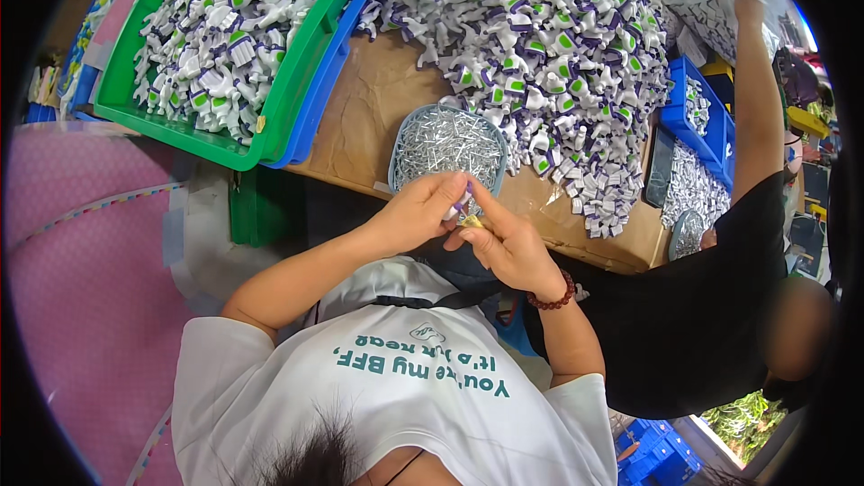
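Note:
Just in front of the table edge, my two hands meet with the fingertips close together. My left hand point(409, 216) is closed around a small white and purple plastic piece point(457, 207), mostly covered by the fingers. Against it my right hand point(517, 247) is pinched, with a yellow wrap point(472, 221) at a fingertip. Silvery glints show between its fingers, too small to make out. Right beyond the hands stands a grey-blue basin point(396, 155) filled with thin silvery metal pins point(450, 139).
A large heap of white, purple and green plastic pieces point(558, 63) covers the table's far right. At the left stands a green tray point(243, 157) of similar pieces, over a blue tray point(310, 117). A co-worker in black point(684, 306) reaches across at the right, near blue bins point(715, 139).

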A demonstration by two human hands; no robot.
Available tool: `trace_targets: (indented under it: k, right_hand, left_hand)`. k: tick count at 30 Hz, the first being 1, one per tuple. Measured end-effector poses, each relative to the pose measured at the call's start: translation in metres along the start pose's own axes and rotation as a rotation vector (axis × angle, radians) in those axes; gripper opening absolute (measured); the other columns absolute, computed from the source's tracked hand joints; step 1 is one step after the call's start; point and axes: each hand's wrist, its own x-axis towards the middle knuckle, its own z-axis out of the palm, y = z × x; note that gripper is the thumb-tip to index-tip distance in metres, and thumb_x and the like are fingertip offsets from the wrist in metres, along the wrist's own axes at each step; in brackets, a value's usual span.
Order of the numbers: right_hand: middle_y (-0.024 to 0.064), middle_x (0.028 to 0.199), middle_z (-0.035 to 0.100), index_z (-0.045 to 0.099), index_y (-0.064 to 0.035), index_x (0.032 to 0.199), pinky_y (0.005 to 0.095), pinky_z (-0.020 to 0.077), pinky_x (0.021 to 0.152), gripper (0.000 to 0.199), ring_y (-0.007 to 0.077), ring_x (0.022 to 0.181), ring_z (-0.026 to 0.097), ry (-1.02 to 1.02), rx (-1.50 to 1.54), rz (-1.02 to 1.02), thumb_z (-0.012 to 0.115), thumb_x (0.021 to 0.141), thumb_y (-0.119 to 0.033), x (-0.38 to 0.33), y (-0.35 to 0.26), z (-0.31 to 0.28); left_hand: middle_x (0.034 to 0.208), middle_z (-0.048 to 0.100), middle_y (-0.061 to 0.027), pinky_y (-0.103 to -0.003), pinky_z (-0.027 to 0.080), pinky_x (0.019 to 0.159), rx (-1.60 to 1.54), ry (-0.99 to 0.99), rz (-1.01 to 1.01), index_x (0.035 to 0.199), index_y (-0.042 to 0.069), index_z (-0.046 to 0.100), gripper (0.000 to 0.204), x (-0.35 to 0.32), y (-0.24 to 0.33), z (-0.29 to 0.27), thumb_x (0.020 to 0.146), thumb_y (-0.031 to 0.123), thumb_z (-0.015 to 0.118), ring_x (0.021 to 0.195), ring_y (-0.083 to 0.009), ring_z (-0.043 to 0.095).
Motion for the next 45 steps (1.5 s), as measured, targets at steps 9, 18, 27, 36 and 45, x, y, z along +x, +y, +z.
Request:
trace_targets:
  k: [9,18,27,36,45]
  right_hand:
    - [0.0101,0.080,0.067,0.041,-0.0025,0.130,0.0235,0.0467,0.071,0.054,0.0074,0.073,0.061,0.041,0.048,-0.067,0.063,0.081,-0.008,-0.001,0.009,0.000]
    - [0.0066,0.077,0.066,0.049,-0.0073,0.126,0.0210,0.0455,0.057,0.048,0.0058,0.063,0.057,0.033,0.059,-0.076,0.064,0.081,-0.010,0.009,0.034,0.008]
    - [0.0012,0.071,0.061,0.050,-0.0015,0.122,0.0149,0.0320,0.043,0.036,-0.0003,0.048,0.040,0.220,0.385,0.053,0.055,0.088,-0.010,0.008,0.024,-0.025]
    - [0.0047,0.072,0.062,0.059,0.0005,0.107,0.0241,0.0426,0.058,0.025,0.0106,0.061,0.055,0.407,-0.030,0.045,0.058,0.085,-0.011,0.011,0.041,-0.022]
    - [0.0101,0.076,0.055,0.060,-0.0055,0.083,0.0382,0.0426,0.062,0.011,0.0283,0.073,0.053,0.505,-0.774,-0.264,0.061,0.072,-0.004,0.027,0.061,-0.015]
  left_hand:
    - [0.065,0.050,-0.0011,-0.025,0.036,0.048,0.284,-0.088,0.032,0.088,0.002,0.054,0.046,-0.010,-0.002,-0.001,0.097,0.040,0.028,0.055,-0.0087,0.044]
    - [0.064,0.051,-0.0010,-0.020,0.033,0.044,0.169,-0.058,-0.007,0.080,0.005,0.054,0.053,-0.013,-0.030,-0.006,0.094,0.050,0.028,0.050,-0.0070,0.043]
    - [0.109,0.056,-0.0110,-0.026,0.049,0.059,-0.536,0.090,0.665,0.117,0.002,0.042,0.047,0.002,0.146,-0.030,0.092,0.041,0.041,0.078,-0.0150,0.059]
    - [0.084,0.064,-0.0128,-0.032,0.047,0.068,0.915,0.485,0.475,0.090,0.003,0.062,0.020,0.087,0.062,-0.084,0.078,0.019,0.063,0.077,-0.0221,0.062]
    - [0.076,0.059,-0.0160,-0.035,0.045,0.063,1.158,0.381,0.299,0.086,0.000,0.051,0.037,0.142,0.033,-0.089,0.060,0.015,0.074,0.072,-0.0293,0.059]
